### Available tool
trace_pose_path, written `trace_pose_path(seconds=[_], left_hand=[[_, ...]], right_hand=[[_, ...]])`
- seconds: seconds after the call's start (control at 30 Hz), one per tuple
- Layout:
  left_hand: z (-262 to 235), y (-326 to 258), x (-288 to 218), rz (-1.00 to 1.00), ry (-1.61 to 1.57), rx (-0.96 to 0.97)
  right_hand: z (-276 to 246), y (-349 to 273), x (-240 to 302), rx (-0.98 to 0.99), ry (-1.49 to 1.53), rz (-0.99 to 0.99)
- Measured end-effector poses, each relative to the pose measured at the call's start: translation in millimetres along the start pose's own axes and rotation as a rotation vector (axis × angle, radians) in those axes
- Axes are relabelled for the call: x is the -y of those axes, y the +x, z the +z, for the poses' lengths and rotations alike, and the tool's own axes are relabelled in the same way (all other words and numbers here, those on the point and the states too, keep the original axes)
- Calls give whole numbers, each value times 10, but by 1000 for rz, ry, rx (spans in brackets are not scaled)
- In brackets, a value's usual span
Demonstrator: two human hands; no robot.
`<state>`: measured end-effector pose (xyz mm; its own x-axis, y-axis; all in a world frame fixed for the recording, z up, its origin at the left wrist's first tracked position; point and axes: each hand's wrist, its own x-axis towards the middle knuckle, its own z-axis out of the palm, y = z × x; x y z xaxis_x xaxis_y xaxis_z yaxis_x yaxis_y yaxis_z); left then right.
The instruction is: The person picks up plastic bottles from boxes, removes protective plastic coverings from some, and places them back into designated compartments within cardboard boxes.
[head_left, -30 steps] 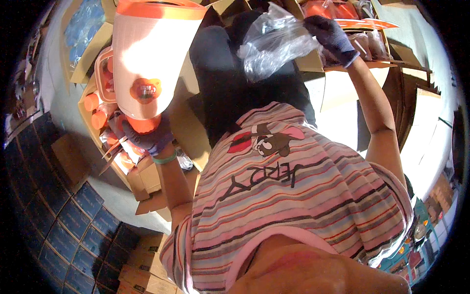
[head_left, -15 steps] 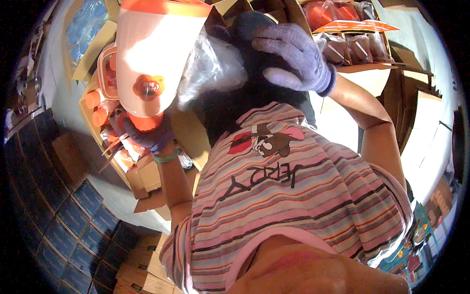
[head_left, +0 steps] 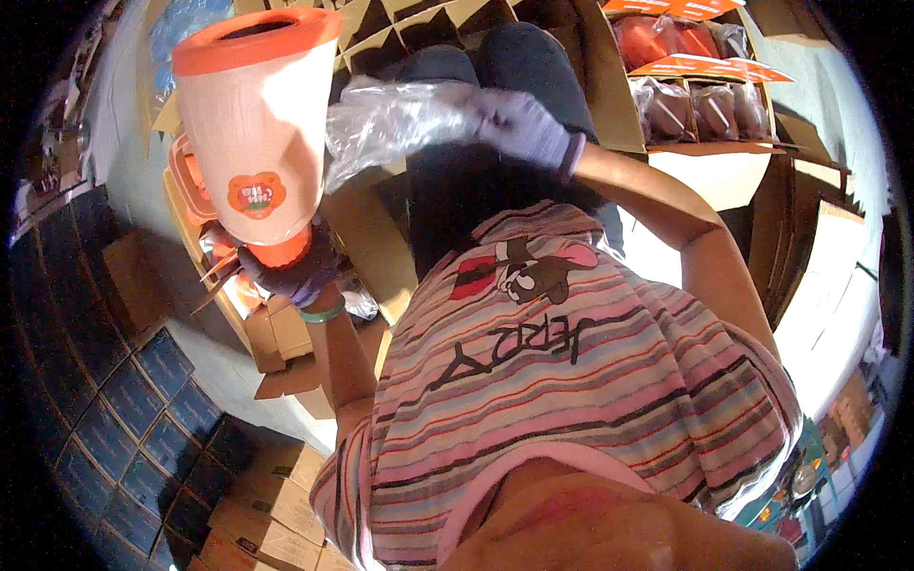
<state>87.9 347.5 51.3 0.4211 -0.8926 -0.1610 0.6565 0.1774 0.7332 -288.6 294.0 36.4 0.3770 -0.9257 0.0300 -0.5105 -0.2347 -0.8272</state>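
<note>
A pale pink-white jug (head_left: 255, 133) with a wide orange rim and a narrow orange end is tilted in front of me on the left. Its dark opening faces away from me, and an oval orange label is on its side. My left hand (head_left: 290, 271), in a dark purplish glove, is closed around the narrow end. In its lavender glove, my right hand (head_left: 524, 128) grips a crumpled clear plastic bag (head_left: 395, 119) over my lap. The bag stretches from that hand to the jug's right side. I cannot tell whether it touches the jug.
Behind the jug is a divided cardboard box (head_left: 419, 29). Wrapped orange and brown items fill another box (head_left: 690, 105) at upper right. An orange-edged frame (head_left: 193, 181) shows left of the jug. Dark cartons (head_left: 133, 404) and brown cartons (head_left: 271, 509) are stacked at lower left.
The jug has moved left and turned so its opening shows. My right hand has come down and left, from open fingers over my knee to a grip on the plastic bag, which is now stretched out.
</note>
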Motion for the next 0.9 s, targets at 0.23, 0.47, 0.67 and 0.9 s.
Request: trace_pose_path(seconds=[0.23, 0.47, 0.67, 0.9], left_hand=[[-99, -4, -129, 57, -18, -10], [42, -15, 69, -59, 25, 24], [284, -257, 427, -311, 95, 59], [454, -239, 637, -356, 84, 65]], right_hand=[[-505, 315, -29, -101, 564, 251], [-157, 313, -359, 68, 376, 226], [92, 188, -426, -433, -238, -10], [137, 52, 522, -317, -147, -392]])
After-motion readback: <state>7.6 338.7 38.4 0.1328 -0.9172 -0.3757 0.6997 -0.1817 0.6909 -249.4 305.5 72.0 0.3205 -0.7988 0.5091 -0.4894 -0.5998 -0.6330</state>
